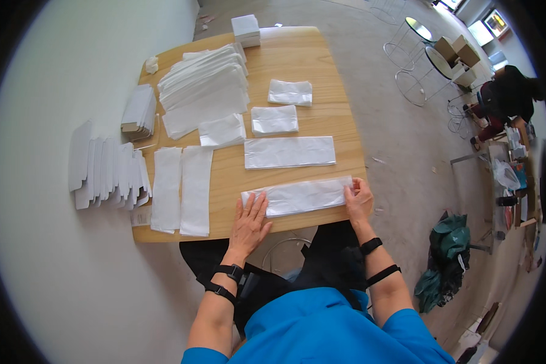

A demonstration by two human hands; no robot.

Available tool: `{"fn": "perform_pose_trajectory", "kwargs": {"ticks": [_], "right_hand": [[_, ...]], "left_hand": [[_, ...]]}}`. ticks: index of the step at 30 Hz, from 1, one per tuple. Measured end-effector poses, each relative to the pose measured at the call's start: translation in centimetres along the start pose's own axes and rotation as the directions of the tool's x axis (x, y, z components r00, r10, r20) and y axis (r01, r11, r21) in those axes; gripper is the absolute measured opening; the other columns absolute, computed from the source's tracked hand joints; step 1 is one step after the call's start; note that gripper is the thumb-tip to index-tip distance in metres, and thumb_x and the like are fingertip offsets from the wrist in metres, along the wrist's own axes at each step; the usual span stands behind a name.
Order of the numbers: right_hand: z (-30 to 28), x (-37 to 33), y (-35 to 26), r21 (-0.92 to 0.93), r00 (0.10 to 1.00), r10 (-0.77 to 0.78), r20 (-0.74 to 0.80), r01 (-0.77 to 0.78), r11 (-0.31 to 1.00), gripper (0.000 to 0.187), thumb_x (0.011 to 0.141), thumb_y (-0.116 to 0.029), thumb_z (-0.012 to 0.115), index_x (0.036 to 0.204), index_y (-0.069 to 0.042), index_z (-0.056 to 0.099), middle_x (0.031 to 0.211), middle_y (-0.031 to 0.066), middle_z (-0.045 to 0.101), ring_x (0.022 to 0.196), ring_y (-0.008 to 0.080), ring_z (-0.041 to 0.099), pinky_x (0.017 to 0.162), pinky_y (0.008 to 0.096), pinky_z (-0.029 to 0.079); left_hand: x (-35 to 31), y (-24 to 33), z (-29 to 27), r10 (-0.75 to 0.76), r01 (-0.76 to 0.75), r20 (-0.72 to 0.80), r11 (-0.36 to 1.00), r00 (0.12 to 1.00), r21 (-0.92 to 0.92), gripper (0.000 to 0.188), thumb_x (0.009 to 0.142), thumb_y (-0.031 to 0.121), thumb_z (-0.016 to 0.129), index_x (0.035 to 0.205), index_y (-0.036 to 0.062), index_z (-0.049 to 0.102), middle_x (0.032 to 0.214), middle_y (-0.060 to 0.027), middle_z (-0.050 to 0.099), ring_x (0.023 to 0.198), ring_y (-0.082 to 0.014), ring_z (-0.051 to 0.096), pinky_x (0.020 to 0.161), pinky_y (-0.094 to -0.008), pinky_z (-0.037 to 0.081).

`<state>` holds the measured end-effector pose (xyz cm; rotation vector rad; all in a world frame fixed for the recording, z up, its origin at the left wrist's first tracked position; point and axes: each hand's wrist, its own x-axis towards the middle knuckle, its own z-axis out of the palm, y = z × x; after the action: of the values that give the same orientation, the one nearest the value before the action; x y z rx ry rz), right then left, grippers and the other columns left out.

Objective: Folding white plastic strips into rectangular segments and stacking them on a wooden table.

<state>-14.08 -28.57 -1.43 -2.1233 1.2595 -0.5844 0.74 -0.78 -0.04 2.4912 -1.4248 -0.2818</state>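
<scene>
A long white plastic-wrapped strip [302,196] lies across the near edge of the wooden table [340,121]. My left hand [250,221] rests flat on its left end, fingers spread. My right hand [358,199] pinches its right end between fingers and thumb. A second long white strip [289,151] lies just beyond it, untouched.
Two small folded white pieces [275,119] [290,92] sit farther back. A big pile of white sheets [205,88], two long strips [181,190], flat white cartons [109,173] and a white stack [246,29] fill the left and far side. A seated person [508,100] is at right.
</scene>
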Motion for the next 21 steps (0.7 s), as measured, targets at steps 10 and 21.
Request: {"fn": "perform_pose_trajectory", "kwargs": {"ticks": [10, 21], "right_hand": [[0.2, -5.0, -0.9, 0.477, 0.965, 0.058, 0.257, -0.179, 0.860, 0.024, 0.088, -0.009, 0.058, 0.111, 0.000, 0.059, 0.092, 0.0088, 0.067, 0.079, 0.0140, 0.064, 0.069, 0.0267, 0.051], [-3.6, -3.7, -0.6, 0.226, 0.986, 0.156, -0.062, -0.139, 0.964, 0.029, 0.079, -0.004, 0.063, 0.107, -0.001, 0.061, 0.099, 0.0092, 0.062, 0.070, 0.0198, 0.060, 0.064, 0.0297, 0.050]], "left_hand": [[0.1, 0.3, -0.6, 0.000, 0.000, 0.005, 1.000, 1.000, 0.011, 0.064, 0.086, 0.033, 0.060, 0.141, 0.0078, 0.039, 0.152, -0.0026, 0.029, 0.141, -0.0234, 0.021, 0.117, -0.0469, 0.011], [0.2, 0.5, -0.4, -0.006, 0.006, 0.024, 1.000, 1.000, 0.015, 0.064, 0.086, 0.031, 0.059, 0.141, 0.0083, 0.037, 0.153, -0.0037, 0.027, 0.142, -0.0248, 0.021, 0.117, -0.0475, 0.009]]}}
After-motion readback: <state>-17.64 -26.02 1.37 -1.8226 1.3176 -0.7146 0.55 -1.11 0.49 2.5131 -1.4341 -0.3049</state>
